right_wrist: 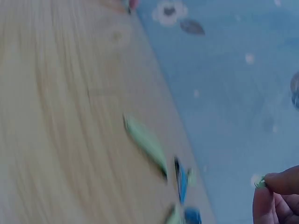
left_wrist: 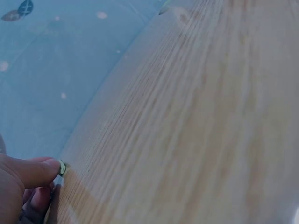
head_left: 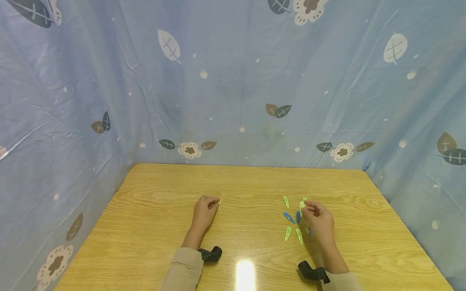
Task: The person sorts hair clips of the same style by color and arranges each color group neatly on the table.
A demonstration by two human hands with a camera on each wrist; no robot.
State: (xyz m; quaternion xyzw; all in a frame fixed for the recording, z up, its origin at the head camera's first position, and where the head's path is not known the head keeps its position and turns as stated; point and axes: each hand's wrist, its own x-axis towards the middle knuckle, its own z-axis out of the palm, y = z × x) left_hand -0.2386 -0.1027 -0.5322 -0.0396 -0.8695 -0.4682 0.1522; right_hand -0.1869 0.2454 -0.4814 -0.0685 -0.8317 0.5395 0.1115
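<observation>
Left hand [head_left: 205, 211], lower centre-left of head frame: thumb and fingers pinching green clip [left_wrist: 62, 168]. Right hand [head_left: 321, 221], lower right: pinching second green clip [right_wrist: 260, 183]. Just left of it, blue clips [head_left: 289, 218], loose green clips [head_left: 288, 233] on wooden table [head_left: 164, 184].

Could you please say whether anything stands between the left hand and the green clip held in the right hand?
Nothing visible blocks the left hand from the clip in the right hand; only a loose green clip and a blue clip lie on the table near that path.
</observation>
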